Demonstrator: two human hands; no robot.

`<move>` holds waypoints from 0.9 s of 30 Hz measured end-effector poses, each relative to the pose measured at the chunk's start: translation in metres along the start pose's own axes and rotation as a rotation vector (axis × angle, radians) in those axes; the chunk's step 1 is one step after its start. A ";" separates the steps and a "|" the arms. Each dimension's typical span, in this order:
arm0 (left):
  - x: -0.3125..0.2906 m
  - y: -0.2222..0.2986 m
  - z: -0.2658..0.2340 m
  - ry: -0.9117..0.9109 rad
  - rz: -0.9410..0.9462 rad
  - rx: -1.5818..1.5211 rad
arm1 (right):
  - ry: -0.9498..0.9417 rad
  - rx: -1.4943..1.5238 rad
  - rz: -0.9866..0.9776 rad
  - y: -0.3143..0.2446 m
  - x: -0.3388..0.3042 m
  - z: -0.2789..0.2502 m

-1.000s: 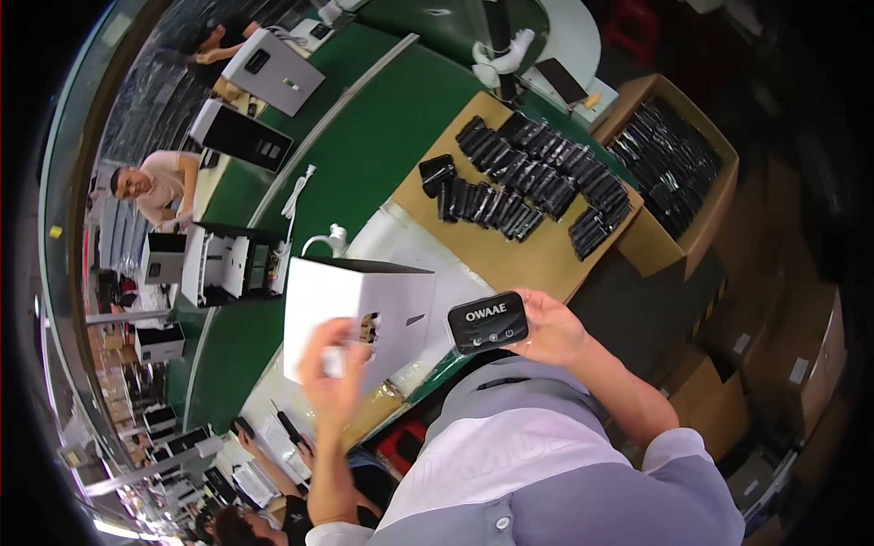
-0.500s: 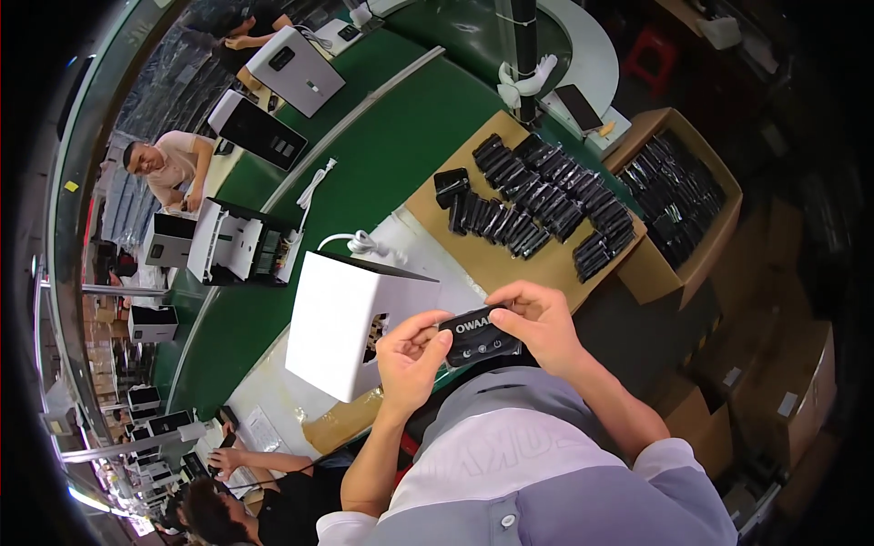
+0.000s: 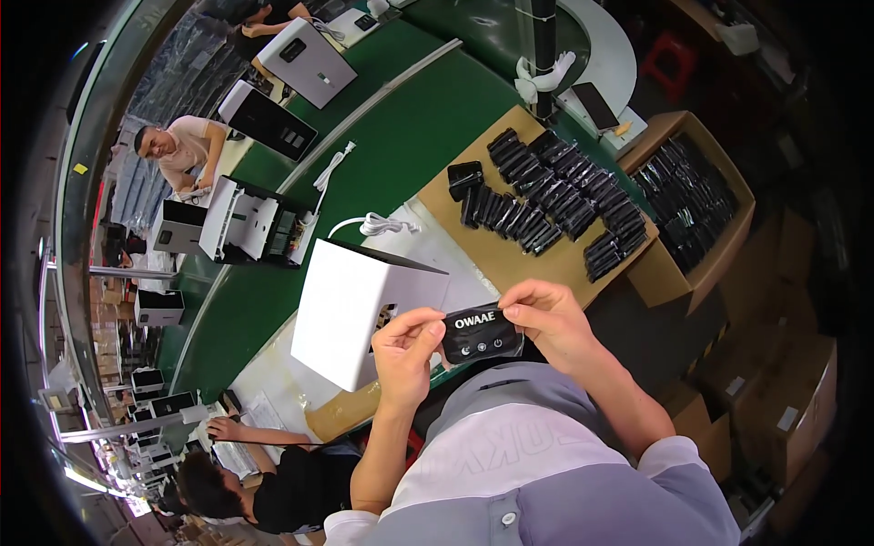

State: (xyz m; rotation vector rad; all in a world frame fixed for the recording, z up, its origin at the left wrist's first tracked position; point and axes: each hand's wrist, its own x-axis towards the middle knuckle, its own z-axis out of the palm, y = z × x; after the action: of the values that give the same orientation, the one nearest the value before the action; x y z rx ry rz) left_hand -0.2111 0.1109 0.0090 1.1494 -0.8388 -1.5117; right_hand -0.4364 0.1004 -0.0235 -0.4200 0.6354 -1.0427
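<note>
Between my two hands I hold a small black control panel with touch icons on its face, seemingly wrapped in clear film. My left hand pinches its left edge between thumb and fingers. The thumb and fingers of my right hand grip its upper right corner. Just beyond my left hand stands a white box-shaped appliance housing with a cut-out in its side facing me. A coiled white power cord lies behind the housing.
Several wrapped black panels lie in rows on a cardboard sheet ahead right, beside an open carton holding more. Beyond the green conveyor sits a co-worker; another person works at lower left. An opened housing rests on the conveyor.
The panel's face is turned more squarely into view, and my right thumb has shifted from its front to the upper right corner. The whole view has shifted slightly.
</note>
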 end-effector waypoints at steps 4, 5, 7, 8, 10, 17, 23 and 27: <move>-0.003 -0.004 -0.015 -0.056 0.053 -0.065 | -0.080 0.010 -0.031 0.003 0.002 -0.002; -0.004 -0.002 -0.015 -0.057 0.054 -0.067 | -0.088 0.020 -0.007 0.000 0.002 0.000; -0.006 0.001 -0.014 -0.095 0.058 -0.098 | -0.095 0.027 0.016 -0.001 0.004 0.002; -0.007 0.002 -0.016 -0.097 0.059 -0.101 | -0.148 0.072 0.003 -0.002 0.004 0.002; -0.009 0.003 -0.020 -0.114 0.070 -0.105 | -0.198 0.113 -0.011 -0.003 0.002 0.005; -0.011 0.005 -0.029 -0.200 0.208 0.101 | -0.029 -0.204 -0.102 0.002 -0.002 0.025; -0.010 0.025 -0.025 -0.276 0.214 0.033 | -0.074 -0.268 -0.068 -0.009 -0.003 0.026; -0.006 0.050 -0.019 -0.281 -0.153 0.065 | -0.235 -0.377 -0.040 -0.017 -0.001 0.027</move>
State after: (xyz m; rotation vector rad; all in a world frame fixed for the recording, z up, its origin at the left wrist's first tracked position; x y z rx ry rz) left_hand -0.1777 0.1060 0.0511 1.0828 -1.0123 -1.8130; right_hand -0.4303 0.0943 0.0071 -0.8746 0.6135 -0.8935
